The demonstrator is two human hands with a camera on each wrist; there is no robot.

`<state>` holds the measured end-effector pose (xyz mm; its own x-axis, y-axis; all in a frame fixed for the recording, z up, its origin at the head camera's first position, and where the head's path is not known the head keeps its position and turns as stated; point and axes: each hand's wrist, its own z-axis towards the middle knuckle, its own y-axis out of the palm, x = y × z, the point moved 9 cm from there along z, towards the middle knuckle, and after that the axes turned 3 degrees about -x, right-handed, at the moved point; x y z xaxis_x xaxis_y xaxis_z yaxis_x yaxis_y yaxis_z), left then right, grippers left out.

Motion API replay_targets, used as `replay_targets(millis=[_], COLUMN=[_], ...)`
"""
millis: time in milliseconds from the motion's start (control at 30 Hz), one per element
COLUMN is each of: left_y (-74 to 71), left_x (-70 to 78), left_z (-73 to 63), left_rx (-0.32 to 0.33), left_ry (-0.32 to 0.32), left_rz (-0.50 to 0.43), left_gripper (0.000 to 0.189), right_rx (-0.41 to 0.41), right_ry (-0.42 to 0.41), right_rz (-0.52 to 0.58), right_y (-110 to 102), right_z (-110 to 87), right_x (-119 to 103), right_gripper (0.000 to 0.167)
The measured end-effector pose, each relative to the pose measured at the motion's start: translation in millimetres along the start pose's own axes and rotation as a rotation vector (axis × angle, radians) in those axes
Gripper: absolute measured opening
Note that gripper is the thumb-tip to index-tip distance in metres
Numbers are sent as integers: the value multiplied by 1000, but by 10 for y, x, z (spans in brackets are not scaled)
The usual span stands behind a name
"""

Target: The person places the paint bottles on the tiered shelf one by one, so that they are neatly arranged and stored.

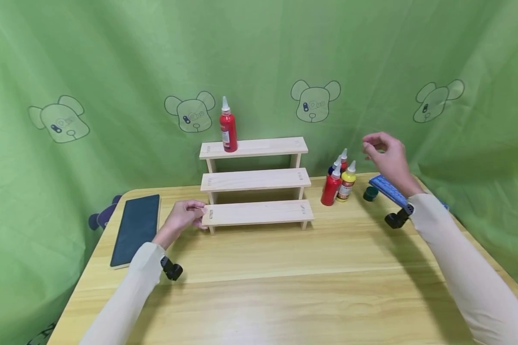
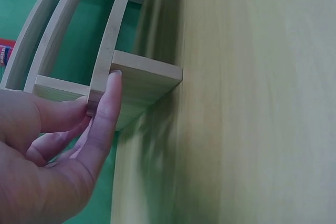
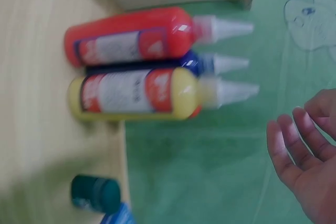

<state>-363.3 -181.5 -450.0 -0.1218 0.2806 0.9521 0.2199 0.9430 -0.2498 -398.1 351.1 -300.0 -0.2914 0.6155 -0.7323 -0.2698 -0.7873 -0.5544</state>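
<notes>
My left hand [image 1: 183, 218] pinches the left end of the lowest step on a three-tier wooden shelf [image 1: 259, 213]. In the left wrist view, the thumb and fingers [image 2: 102, 119] close around that board's end. A red paint bottle [image 1: 229, 130] with a white nozzle stands upright on the top step, towards the left. My right hand [image 1: 388, 155] hovers with loosely bent fingers, holding nothing, above and right of several paint bottles. Among these are a red bottle [image 3: 131, 38], a yellow bottle [image 3: 131, 94] and a mostly hidden blue bottle [image 3: 195, 64]; another red one is partly covered behind them.
A small dark green jar [image 1: 370, 193] stands right of the bottles, near a blue flat item [image 1: 388, 189] under the right forearm. A dark notebook [image 1: 135, 230] lies at the table's left. Green curtain [image 1: 259, 57] hangs behind the wooden table [image 1: 259, 297].
</notes>
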Motion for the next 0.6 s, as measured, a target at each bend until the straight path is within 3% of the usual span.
replay_targets(millis=[300, 600], left_y=[31, 32], left_x=[14, 0], left_z=[16, -2], left_rx=[-14, -4], left_ry=[5, -11], left_rz=[18, 8], left_gripper=[30, 30], right_rx=[-90, -327], right_ry=[117, 132], right_rz=[20, 35], right_y=[18, 399], right_z=[-190, -359], right_x=[474, 774], right_gripper=[33, 53])
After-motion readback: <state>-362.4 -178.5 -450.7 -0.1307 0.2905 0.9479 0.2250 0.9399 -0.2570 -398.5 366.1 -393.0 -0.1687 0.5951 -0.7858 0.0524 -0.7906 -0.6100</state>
